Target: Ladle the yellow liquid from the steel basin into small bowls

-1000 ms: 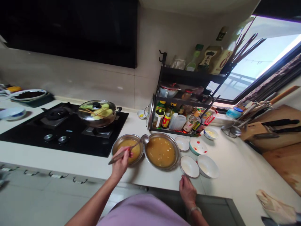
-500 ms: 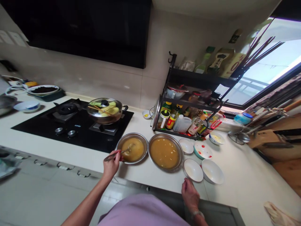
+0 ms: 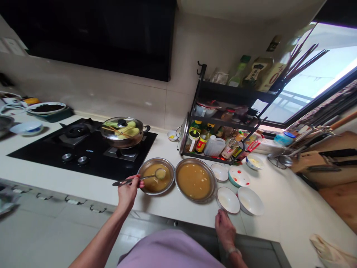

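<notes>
your left hand (image 3: 126,190) has its fingers closed round the dark handle of the ladle (image 3: 145,177), whose cup sits loaded just above the soup in the smaller steel bowl (image 3: 156,175); half a second ago that cup was down in the liquid, so you have lifted a fresh scoop. the larger steel bowl (image 3: 196,180) of soup touches it at 3 o'clock. your right hand (image 3: 224,230) rests on the counter (image 3: 275,208) edge, fingers loosely curled and holding nothing, unmoved, just short of the white bowl (image 3: 228,200) at its 12 o'clock. further white bowls, a spotted dish (image 3: 238,177), the condiment rack (image 3: 223,126) and the lidded pan (image 3: 124,132) stand beyond.
</notes>
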`<state>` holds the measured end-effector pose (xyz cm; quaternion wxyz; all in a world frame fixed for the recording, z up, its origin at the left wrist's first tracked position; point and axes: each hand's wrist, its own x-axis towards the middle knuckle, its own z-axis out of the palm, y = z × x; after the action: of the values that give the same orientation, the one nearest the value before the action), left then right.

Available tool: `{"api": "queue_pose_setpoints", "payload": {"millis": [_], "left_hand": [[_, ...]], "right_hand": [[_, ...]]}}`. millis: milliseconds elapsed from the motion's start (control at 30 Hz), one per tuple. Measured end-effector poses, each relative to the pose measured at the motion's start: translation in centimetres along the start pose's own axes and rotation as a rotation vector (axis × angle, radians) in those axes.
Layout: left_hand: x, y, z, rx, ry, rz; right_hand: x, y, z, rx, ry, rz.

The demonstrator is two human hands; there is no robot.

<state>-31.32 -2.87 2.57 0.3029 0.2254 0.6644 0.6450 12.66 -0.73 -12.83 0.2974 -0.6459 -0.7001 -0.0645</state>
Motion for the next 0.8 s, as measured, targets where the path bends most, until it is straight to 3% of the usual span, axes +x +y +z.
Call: {"api": "queue_pose_setpoints", "payload": {"millis": [133, 233, 367, 433, 567, 667, 800], "left_hand": [[-0.3, 1.2, 1.0, -0.066, -0.014, -0.023], [-0.6, 2.2, 2.2, -0.123, -0.045, -0.047], [-1.5, 2.7, 4.3, -0.133, -0.108, -0.038], [-2.0, 2.5, 5.5, -0.116, -0.164, -0.018], [-3.4, 1.5, 7.4, -0.032, -0.295, 0.065], [-4.6, 0.9, 8.3, 0.105, -0.395, 0.252], [-5.8, 0.8, 8.9, 0.290, -0.537, 0.745]], "right_hand": [[1.0, -1.8, -1.4, 0.275, -0.053, 0.149], [1.9, -4.3, -2.0, 0.548, -0.180, 0.246], [3.1, -7.9, -2.0, 0.872, -0.287, 0.508], [3.7, -8.9, -1.8, 0.979, -0.270, 0.626], [4.4, -9.4, -1.9, 1.087, -0.240, 0.721], [4.6, -9.4, -2.1, 1.151, -0.222, 0.749], [5.1, -9.1, -2.5, 1.180, -0.256, 0.755]]}}
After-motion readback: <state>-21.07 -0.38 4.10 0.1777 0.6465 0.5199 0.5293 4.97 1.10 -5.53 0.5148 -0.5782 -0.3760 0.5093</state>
